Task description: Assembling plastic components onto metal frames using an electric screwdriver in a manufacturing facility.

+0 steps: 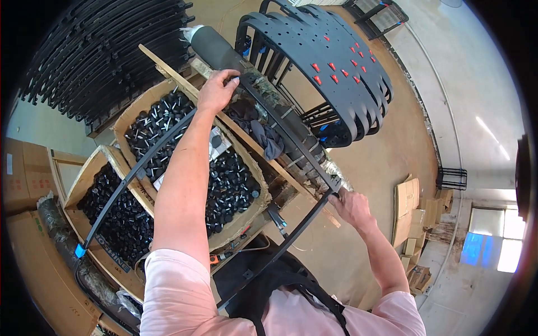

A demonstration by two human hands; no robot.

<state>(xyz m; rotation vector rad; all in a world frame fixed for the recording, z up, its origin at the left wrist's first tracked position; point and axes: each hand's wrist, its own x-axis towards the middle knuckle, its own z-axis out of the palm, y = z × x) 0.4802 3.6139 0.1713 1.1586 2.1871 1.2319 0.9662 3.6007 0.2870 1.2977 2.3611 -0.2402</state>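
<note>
A black metal frame [288, 134] of bent tubes lies across my view, over the boxes and my lap. My left hand [216, 92] reaches far forward, its fingers closed round the frame's far corner. On the right, my right hand [353, 208] grips the opposite corner, where two bars meet. A blue wrap [80, 251] sits on the frame's left tube. Beneath my left forearm are cardboard boxes [126, 171] filled with black-headed screw feet [230, 187]. A long padded support [294, 131], wrapped in plastic, runs under the frame's far bar.
Black perforated frames [319, 50] with red pieces stand stacked at the far right. More curved black frames [106, 53] are piled far left. A wooden slat [269, 159] crosses beside the boxes. A dark tool [276, 215] hangs nearby. Flattened cardboard [406, 210] leans at right.
</note>
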